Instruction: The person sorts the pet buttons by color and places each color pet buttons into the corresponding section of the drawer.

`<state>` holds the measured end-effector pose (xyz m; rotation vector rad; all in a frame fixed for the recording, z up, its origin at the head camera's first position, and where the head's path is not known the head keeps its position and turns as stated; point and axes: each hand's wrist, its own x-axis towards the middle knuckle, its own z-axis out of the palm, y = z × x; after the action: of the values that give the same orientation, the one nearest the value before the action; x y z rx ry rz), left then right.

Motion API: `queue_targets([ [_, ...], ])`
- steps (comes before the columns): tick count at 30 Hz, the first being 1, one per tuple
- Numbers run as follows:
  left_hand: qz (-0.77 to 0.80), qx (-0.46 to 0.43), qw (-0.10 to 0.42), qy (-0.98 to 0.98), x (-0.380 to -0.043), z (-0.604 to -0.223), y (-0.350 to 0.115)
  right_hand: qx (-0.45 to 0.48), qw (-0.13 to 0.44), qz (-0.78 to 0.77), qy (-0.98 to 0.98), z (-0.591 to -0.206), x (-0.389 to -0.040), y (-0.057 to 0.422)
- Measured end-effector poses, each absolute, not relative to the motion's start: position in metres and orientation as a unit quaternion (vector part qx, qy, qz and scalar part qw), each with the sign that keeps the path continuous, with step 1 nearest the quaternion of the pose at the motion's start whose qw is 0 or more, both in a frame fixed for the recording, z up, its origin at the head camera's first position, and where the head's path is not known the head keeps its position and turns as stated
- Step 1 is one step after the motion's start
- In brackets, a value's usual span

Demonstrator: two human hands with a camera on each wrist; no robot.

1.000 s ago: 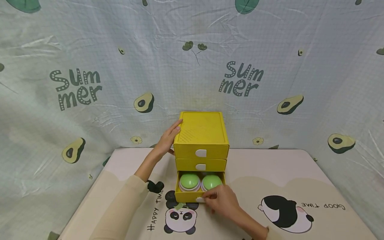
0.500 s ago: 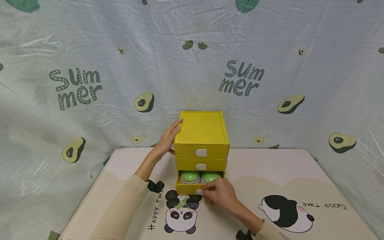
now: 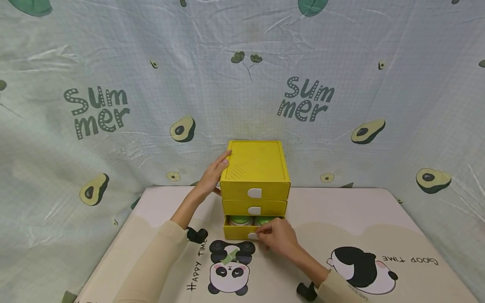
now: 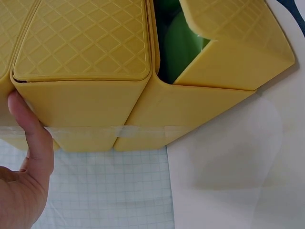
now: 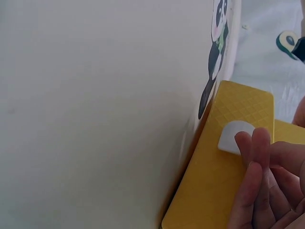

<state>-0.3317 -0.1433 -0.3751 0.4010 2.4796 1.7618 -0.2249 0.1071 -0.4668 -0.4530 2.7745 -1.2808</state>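
Note:
A yellow three-drawer cabinet (image 3: 255, 162) stands at the back of the table. Its bottom drawer (image 3: 236, 233) is partly pulled out, while the upper two sit closed. Green-topped round containers (image 3: 241, 220) show inside that drawer, mostly hidden by its front. My left hand (image 3: 209, 176) rests on the cabinet's left side with straight fingers reaching the top edge; in the left wrist view its thumb lies along the side wall. With fingertips, my right hand (image 3: 279, 236) pinches the white handle (image 3: 252, 236) of the bottom drawer. Green also shows through the drawer gap in the left wrist view.
The pale table mat (image 3: 303, 273) carries printed pandas and lettering. Behind it hangs a grey-white curtain (image 3: 212, 101) with avocado prints, close to the cabinet's back. Black wrist-worn pieces (image 3: 197, 235) sit at the cuffs of both sleeves.
My right hand has pushed the bottom drawer inward, away from me, so less of the green-topped containers shows. The left hand has stayed on the cabinet's side.

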Motion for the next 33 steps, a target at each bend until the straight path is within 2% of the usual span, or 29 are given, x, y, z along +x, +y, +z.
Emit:
queue_targets([
  [25,0.575,0.13,0.038,0.807,-0.333,-0.377,-0.143,-0.139,-0.024,-0.423,0.895,-0.472,-0.241,0.104],
  [33,0.578,0.129,0.034,0.805,-0.333,-0.376,-0.143,-0.129,-0.025,-0.43,0.893,-0.472,-0.244,0.103],
])
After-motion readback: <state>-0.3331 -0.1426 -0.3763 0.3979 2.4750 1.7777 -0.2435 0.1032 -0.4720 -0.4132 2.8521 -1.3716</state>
